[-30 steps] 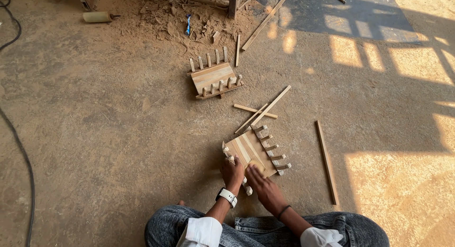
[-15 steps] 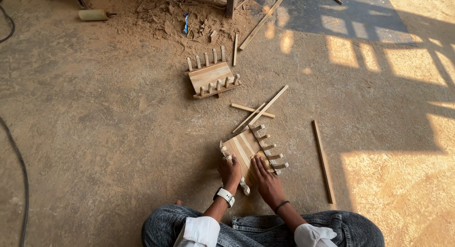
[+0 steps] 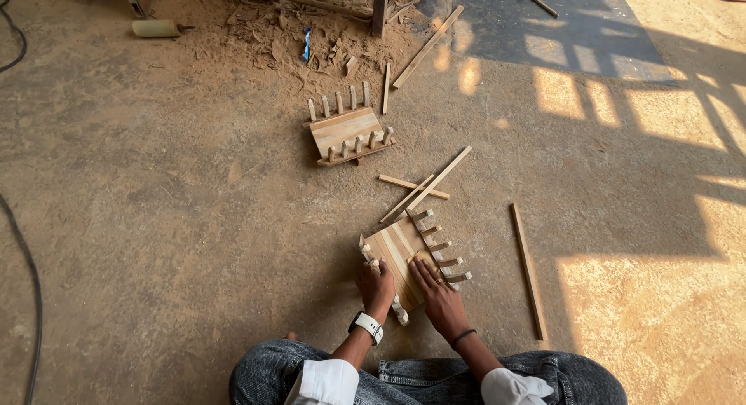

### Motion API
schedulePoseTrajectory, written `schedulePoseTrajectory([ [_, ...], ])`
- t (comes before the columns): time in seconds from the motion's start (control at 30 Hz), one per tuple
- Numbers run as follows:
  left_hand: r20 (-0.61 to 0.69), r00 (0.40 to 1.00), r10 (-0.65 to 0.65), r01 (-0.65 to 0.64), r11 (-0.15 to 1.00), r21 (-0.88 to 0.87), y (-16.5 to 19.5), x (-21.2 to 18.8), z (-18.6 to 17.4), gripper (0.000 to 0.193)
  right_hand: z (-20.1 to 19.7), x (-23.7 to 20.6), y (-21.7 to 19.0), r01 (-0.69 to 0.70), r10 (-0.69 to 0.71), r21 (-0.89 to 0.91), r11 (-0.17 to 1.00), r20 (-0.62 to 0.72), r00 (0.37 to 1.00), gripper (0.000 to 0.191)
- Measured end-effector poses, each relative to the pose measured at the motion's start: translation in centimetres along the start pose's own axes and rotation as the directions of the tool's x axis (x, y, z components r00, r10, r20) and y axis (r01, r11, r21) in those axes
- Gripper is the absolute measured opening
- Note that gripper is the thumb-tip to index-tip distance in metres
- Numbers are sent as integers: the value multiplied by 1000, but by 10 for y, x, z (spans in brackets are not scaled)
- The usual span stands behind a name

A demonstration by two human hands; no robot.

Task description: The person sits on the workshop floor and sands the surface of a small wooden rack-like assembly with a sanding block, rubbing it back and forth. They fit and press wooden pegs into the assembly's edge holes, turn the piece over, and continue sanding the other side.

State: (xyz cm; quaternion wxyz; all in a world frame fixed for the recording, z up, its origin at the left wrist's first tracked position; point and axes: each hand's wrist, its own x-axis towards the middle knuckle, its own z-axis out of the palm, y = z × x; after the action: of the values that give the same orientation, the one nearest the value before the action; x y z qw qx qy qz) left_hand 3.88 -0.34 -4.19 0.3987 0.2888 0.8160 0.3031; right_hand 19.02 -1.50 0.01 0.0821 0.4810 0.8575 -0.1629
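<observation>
Sharp, daylit view, sunlit patches right, barred shadows, slight edge distortion

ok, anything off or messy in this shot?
Mostly floor mess: wood scraps and sawdust piled at the top, loose wooden strips scattered at odd angles. The slatted wooden piece under the left hand and right hand looks intact.

Small wooden rack (image 3: pixel 412 253), pale slatted panel with short pegs sticking out along two opposite edges. Lying flat on the floor, just below centre of the frame, turned diagonally so one corner points toward the upper right. Pegs on the right edge plainly visible; those on the left partly covered. Lower end hidden under the hands.
</observation>
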Motion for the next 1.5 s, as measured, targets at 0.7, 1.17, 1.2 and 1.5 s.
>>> schedulePoseTrajectory([
  [0.7,9,999,38,-35,970,-241,1,0,-5,85,11,-2,1,257,-265,-101,961,-71,962,81],
  [1.17,173,980,-94,159,897,-411,-2,8,-41,41,18,-4,-1,221,-226,-88,971,-50,973,83],
  [1.2,204,969,-137,207,905,-372,-1,7,-42,40,19,-4,-1,216,-219,-89,972,-32,975,84],
  [1.5,254,953,168,-210,966,151,-5,18,-42,44,25,-2,-1,188,-192,-103,977,-32,981,77],
])
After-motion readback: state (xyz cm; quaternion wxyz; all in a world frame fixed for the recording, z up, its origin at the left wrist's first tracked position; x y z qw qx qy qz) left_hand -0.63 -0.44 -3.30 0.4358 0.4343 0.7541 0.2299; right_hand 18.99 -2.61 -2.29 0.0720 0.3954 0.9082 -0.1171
